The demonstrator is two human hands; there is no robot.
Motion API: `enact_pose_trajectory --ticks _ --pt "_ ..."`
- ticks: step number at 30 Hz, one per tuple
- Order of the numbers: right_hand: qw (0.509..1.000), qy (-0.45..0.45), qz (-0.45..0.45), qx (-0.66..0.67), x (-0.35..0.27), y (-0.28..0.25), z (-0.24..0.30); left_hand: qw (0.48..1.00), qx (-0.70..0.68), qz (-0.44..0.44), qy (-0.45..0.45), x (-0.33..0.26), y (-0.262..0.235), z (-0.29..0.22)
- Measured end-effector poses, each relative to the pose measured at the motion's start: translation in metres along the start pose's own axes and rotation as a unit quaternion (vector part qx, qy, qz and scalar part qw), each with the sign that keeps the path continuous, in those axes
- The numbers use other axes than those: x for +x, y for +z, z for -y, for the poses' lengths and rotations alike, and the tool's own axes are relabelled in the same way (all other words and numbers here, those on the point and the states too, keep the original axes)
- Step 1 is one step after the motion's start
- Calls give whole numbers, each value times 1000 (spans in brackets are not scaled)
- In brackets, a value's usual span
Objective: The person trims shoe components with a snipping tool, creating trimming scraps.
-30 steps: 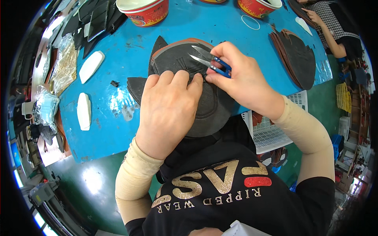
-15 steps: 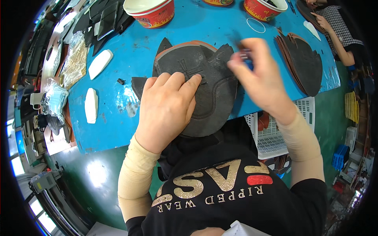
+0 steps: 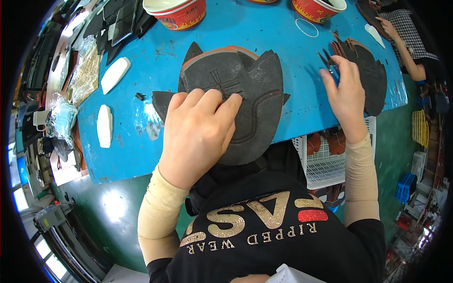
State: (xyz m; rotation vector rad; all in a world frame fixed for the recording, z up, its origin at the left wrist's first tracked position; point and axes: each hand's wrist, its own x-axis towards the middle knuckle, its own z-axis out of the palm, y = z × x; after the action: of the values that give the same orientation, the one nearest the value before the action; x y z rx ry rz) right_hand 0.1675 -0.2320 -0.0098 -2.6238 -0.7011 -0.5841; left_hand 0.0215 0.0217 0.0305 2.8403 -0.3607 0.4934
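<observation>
Left hand (image 3: 198, 137) sits centre frame, palm down, fingers together & flat, pressing on the dark cut piece (image 3: 240, 99); nothing pinched, just weight on it. Piece lies on the blue table (image 3: 141, 155), long axis running roughly upper left to lower right, pointed tabs toward top of frame, rounded end overhanging the table's near edge toward the person's body. Fingertips point up-right, landing near the stitched cross mark mid-piece, so most of the piece lies up & right of the fingers.

Right hand (image 3: 347, 94) is off the piece, right of centre, reaching toward the stack (image 3: 368, 75) of similar dark pieces at upper right. Fingers extended, loosely spread; a bit of blue shows at the fingertips, prob. the small snips, but can't tell if they're gripped or just lying under the hand. Hand touches or hovers at the stack's left edge; contact not clear.

So: left hand on the piece, right hand well apart from it, nearer the stack.

Around: white oval blocks (image 3: 104, 125) at left, two red bowls (image 3: 177, 10) along top edge, white basket (image 3: 330, 160) below the table at right. Another person's arm (image 3: 401, 42) at far upper right.
</observation>
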Motion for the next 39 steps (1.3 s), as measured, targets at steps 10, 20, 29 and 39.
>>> enact_pose_trajectory --ticks 10,20,29,39 --pt "997 -56 -9 -48 -6 16 2 999 -20 -32 -18 -3 7 -3" --pt "950 -287 32 119 -2 12 94 998 11 -46 -47 -8 11 -4" --pt "958 -220 17 185 -8 16 97 995 -31 -61 -70 -12 12 -3" --pt "827 -71 168 532 -43 -23 147 669 -687 -197 -202 -61 15 -29"
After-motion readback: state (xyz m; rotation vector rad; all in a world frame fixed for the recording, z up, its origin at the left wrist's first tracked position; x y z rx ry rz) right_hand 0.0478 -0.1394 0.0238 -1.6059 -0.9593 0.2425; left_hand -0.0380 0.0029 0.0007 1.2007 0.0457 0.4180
